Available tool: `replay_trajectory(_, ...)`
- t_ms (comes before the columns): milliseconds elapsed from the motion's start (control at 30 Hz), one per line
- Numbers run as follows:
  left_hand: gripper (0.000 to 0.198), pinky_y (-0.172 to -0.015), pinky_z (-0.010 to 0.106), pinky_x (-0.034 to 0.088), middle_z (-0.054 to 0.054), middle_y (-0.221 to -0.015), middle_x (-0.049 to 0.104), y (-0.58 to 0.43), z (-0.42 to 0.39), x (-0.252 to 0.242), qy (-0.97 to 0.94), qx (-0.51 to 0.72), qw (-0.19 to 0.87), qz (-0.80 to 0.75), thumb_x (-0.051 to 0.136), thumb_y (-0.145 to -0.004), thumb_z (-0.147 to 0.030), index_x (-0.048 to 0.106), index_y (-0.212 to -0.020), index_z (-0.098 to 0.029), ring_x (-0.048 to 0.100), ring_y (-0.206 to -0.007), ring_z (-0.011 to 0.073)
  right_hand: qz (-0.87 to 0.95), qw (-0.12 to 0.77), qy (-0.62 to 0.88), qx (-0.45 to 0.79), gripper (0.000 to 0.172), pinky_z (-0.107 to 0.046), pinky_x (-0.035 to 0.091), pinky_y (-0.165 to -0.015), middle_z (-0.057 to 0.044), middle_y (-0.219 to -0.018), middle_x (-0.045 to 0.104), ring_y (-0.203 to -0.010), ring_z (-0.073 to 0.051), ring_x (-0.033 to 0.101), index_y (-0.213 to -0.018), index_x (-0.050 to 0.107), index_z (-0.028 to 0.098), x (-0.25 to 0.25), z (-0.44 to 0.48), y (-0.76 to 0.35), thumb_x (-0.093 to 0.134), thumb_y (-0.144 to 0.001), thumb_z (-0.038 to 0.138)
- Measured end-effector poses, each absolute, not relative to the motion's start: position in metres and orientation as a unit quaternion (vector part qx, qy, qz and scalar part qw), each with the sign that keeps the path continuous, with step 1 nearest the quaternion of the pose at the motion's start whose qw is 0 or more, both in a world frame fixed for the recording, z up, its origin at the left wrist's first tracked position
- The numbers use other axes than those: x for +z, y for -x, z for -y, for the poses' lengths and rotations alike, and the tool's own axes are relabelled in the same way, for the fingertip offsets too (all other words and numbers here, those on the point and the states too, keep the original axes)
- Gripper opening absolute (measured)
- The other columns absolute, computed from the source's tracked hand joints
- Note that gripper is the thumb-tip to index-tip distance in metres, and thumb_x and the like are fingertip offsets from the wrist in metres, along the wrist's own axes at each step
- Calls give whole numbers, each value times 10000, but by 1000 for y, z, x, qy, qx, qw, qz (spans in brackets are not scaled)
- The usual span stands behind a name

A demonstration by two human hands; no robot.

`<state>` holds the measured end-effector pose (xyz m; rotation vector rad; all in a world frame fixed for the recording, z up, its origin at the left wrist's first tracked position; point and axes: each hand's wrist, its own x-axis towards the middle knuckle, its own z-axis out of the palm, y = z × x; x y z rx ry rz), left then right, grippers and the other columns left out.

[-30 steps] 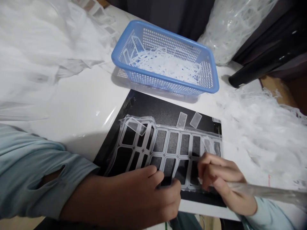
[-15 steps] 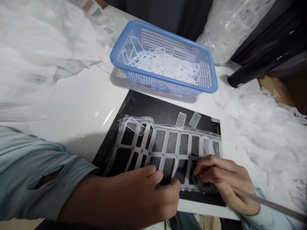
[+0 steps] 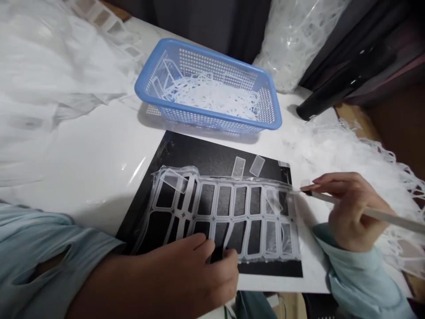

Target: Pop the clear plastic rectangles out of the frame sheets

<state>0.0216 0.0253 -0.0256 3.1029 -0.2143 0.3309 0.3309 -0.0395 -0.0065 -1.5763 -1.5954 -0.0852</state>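
Note:
A clear plastic lattice sheet (image 3: 215,217) with rounded rectangular windows lies on a black mat (image 3: 206,150). My left hand (image 3: 195,274) presses its lower edge, fingers curled into a window. My right hand (image 3: 352,208) is off the sheet at the mat's right side, pinching a long pale stick (image 3: 365,213). The stick's tip reaches the lattice's upper right corner. Small clear rectangles (image 3: 238,166) lie loose above the lattice, and another clear rectangle (image 3: 270,237) sits in a lower right window.
A blue perforated plastic basket (image 3: 212,119) full of white plastic strips stands beyond the mat on a white table (image 3: 89,150). Heaps of clear plastic scrap (image 3: 348,146) lie to the right and left. A black cylinder (image 3: 341,84) lies at the upper right.
My right hand has moved up and right, off the lattice to the mat's edge, uncovering its lower right windows. My left hand stays in place on the sheet.

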Motion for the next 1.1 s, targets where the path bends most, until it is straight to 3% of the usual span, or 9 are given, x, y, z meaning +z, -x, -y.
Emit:
replay_trajectory(133, 355, -662, 334, 413, 40, -1194, 595, -22, -23, -29, -991, 121, 14, 55, 476, -951, -281, 603, -1277, -224, 529, -792, 174, 590, 512, 624, 10, 580, -399, 492, -688, -75, -840, 658, -788, -234, 643, -678, 693, 210, -9, 35, -326, 347, -1021, 525)
replay_trajectory(233, 428, -607, 339, 404, 42, -1076, 605, -25, -23, -30, -993, 103, 26, 48, 465, -959, -288, 533, -1370, -190, 524, -744, 166, 598, 482, 626, 132, 733, -357, 457, -658, -51, -771, 591, -717, -199, 579, -698, 700, 231, -8, 41, -322, 195, -976, 683)
replay_trajectory(333, 457, -562, 338, 388, 15, -921, 574, -26, -23, -28, -994, 88, 41, 46, 471, -953, -276, 507, -1398, -176, 497, -673, 157, 602, 435, 611, 273, 773, -314, 428, -565, -25, -654, 559, -599, -168, 534, -746, 678, 228, -4, 48, -316, 112, -949, 713)
replay_trajectory(400, 453, -572, 338, 394, 5, -911, 567, -25, -23, -26, -995, 81, 53, 35, 491, -943, -270, 517, -1389, -193, 499, -680, 154, 622, 411, 592, 307, 706, -297, 433, -555, -31, -668, 597, -603, -158, 557, -779, 676, 214, -4, 49, -313, 169, -986, 659)
replay_trajectory(500, 450, -613, 338, 410, 5, -970, 586, -24, -22, -24, -995, 82, 57, 21, 517, -937, -279, 521, -1384, -228, 508, -713, 152, 663, 371, 573, 306, 443, -281, 452, -589, -36, -722, 652, -656, -152, 610, -814, 668, 199, -7, 47, -309, 389, -1032, 464)
replay_trajectory(633, 447, -636, 328, 411, 13, -972, 599, -24, -24, -25, -994, 84, 61, 30, 541, -933, -299, 529, -1373, -224, 501, -734, 153, 679, 344, 586, 278, 137, -275, 479, -626, -10, -710, 659, -664, -148, 634, -801, 627, 199, -8, 44, -306, 640, -931, 241)
replay_trajectory(833, 498, -635, 325, 412, 27, -996, 606, -25, -26, -28, -993, 97, 51, 38, 582, -908, -341, 522, -1386, -215, 509, -747, 160, 705, 358, 540, 290, 140, -316, 515, -681, -28, -786, 701, -724, -170, 667, -808, 594, 202, -6, 41, -305, 692, -866, 121)
replay_trajectory(1100, 518, -697, 302, 430, 37, -972, 611, -24, -27, -27, -994, 86, 45, 46, 608, -900, -354, 507, -1389, -215, 521, -789, 164, 723, 351, 527, 275, 113, -328, 525, -695, -42, -800, 718, -748, -181, 682, -816, 617, 191, -6, 40, -304, 710, -862, 145)
